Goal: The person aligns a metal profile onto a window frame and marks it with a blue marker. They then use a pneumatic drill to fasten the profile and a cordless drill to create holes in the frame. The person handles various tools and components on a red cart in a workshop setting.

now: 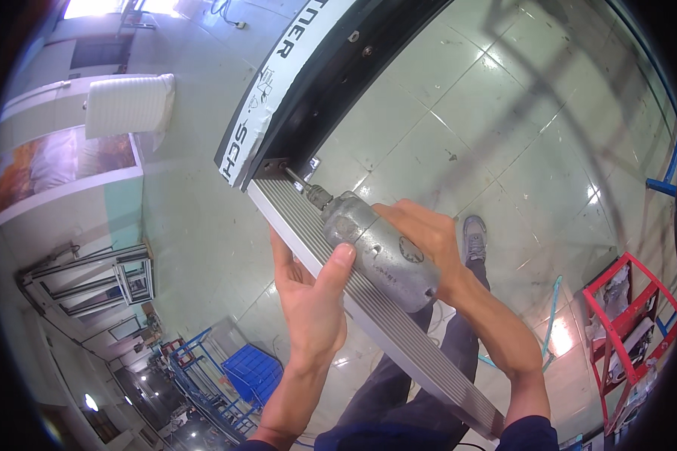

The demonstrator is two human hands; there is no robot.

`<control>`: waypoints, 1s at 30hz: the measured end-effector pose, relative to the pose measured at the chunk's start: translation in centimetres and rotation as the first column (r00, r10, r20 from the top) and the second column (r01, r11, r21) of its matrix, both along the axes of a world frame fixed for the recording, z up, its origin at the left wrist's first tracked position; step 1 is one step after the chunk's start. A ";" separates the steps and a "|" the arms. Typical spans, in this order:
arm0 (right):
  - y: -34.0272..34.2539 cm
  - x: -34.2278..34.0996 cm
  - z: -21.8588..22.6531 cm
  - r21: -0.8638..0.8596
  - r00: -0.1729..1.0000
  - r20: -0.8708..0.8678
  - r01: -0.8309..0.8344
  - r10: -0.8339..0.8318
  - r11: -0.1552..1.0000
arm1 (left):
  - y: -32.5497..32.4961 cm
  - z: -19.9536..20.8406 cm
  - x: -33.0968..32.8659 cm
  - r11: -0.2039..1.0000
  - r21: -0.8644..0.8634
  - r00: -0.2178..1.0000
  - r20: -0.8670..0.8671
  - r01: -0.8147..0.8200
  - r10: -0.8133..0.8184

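Observation:
My right hand (429,233) is closed around a grey metal power drill (384,252), gripping it from its right side; the handle is hidden. The drill lies along a ribbed silver aluminium bar (421,346), and its bit reaches the bar's far end, where the bar meets a black metal profile (308,113). A white printed film (259,94) covers the profile's left face. My left hand (308,308) wraps the ribbed bar from the left. Its thumb rests against the drill body, while the other fingers go partly out of sight under the bar.
A red metal frame (617,323) stands at the right, with a blue bar (666,186) beyond it. A blue crate (254,373) sits by a blue rack (203,368) at lower left. Far left is a white roll (128,104). Beneath the bar are my legs and the tiled floor (406,161).

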State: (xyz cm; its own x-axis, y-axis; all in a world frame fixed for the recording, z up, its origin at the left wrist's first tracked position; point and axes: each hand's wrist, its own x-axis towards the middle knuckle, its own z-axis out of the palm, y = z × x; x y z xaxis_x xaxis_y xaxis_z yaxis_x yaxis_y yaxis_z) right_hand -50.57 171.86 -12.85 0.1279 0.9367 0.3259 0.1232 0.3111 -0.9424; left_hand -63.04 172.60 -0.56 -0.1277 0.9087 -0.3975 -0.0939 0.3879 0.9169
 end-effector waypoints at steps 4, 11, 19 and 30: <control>-0.1 0.1 0.4 -0.022 0.999 -0.049 -0.017 0.016 1.000 | -0.2 -0.1 0.0 1.000 -0.015 1.000 0.000 -0.003 0.003; -0.3 0.3 0.5 -0.044 0.999 -0.034 -0.035 0.034 0.998 | -0.2 0.0 -0.1 1.000 -0.023 1.000 0.000 0.008 -0.008; -0.6 0.2 0.4 -0.027 0.998 -0.048 -0.029 0.028 0.999 | -0.3 0.3 0.1 1.000 -0.024 1.000 -0.022 0.004 -0.005; -1.4 1.0 0.2 0.013 0.999 -0.041 -0.004 0.004 1.000 | 1.1 -1.2 -1.9 0.991 -0.085 0.935 0.330 -0.105 0.128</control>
